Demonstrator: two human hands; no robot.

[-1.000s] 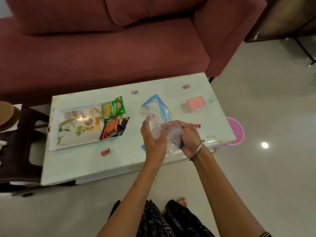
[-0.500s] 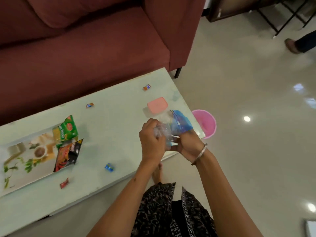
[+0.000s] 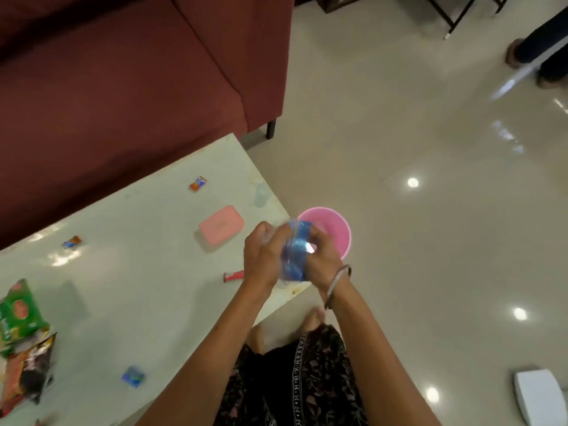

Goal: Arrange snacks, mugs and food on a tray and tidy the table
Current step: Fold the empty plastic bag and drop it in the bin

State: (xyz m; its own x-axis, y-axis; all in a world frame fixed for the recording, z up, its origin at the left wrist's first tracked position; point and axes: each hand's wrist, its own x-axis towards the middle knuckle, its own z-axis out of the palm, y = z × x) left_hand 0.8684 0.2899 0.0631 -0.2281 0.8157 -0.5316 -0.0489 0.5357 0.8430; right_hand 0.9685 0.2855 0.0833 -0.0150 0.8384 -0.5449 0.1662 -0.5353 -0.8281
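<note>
both hands have crumpled the plastic bag (image 3: 295, 253) into a tight wad and carried it from over the middle of the table (image 3: 138, 272) to its right corner, right beside the pink bin (image 3: 333, 224) on the floor. a second ago the bag was only half gathered and stood open above the table; now it is squeezed small. the left hand (image 3: 266, 256) has its fingers curled round the near side of the wad, and the right hand (image 3: 321, 259) wraps it from the other side, fingers closed on the blue strip. the bag reads as rubbish about to go in the bin, so the tidying part is under way.

left on the table: the pink box (image 3: 222, 229) near the right edge, a red wrapper (image 3: 233, 276) close to the front edge, small sweets near the back edge (image 3: 197, 183) and (image 3: 72, 241), a blue one (image 3: 133, 376) at the front. the green packet (image 3: 18, 315) and the dark packet (image 3: 27, 370) lie at the left; the tray is out of view.
</note>
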